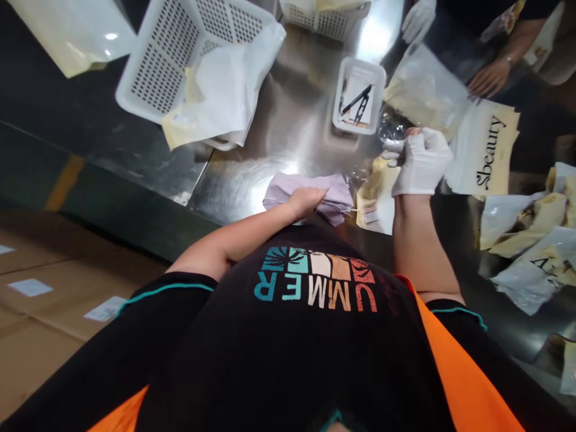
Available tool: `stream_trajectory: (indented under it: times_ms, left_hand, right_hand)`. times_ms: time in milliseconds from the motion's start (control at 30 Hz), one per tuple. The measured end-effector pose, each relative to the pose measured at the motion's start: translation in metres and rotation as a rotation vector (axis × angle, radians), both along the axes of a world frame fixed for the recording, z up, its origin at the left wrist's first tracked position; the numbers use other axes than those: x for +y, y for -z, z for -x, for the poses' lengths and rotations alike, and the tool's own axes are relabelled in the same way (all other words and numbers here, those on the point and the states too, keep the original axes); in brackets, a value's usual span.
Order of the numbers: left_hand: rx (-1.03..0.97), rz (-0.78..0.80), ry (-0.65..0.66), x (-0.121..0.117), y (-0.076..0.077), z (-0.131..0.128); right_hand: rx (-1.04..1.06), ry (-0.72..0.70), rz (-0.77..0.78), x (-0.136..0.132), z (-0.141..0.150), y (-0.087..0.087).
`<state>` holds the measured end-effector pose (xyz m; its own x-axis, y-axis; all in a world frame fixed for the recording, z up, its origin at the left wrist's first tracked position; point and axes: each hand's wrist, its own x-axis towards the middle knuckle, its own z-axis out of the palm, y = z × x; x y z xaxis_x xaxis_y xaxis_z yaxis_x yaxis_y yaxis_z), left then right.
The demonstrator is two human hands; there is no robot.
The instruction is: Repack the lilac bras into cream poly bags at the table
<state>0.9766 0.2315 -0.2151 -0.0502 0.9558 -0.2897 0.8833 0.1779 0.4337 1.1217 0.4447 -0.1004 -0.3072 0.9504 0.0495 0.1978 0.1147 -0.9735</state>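
On the counter (236, 171), at our twelve o'clock, we have the lilac cloth (302, 182), probably light, soft, floppy, best taken across its folds, left hand (307, 201) fingers closed on it; right hand (425, 161), two o'clock, fingers curled, grip we can't tell.

- Left forearm (252, 237) slants inward across my front, bare, elbow bent.
- Left grip (308, 201) ungloved, low and close to my belly, back of it facing up, fingers together; underside hidden from me.
- Right forearm (414, 246) extends forward, bare.
- Right grip (423, 159) in white glove (416, 179), farther out than the left, fingers bent, one bare tip showing.
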Motion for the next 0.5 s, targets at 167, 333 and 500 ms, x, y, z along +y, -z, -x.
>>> stream_trajectory:
  times_ms: [167,333,500]
  left_hand:
    - [-0.012,-0.026,0.012,-0.013,-0.006,0.002]
    - [-0.008,-0.061,0.031,-0.026,-0.008,0.002]
    - [-0.025,-0.109,0.061,-0.03,-0.011,0.0]
  right_hand:
    - [0.074,0.007,0.088,-0.01,0.023,-0.003]
    - [0.119,0.008,-0.094,-0.035,0.029,-0.01]
    - [0.155,-0.027,-0.266,-0.05,0.03,-0.016]
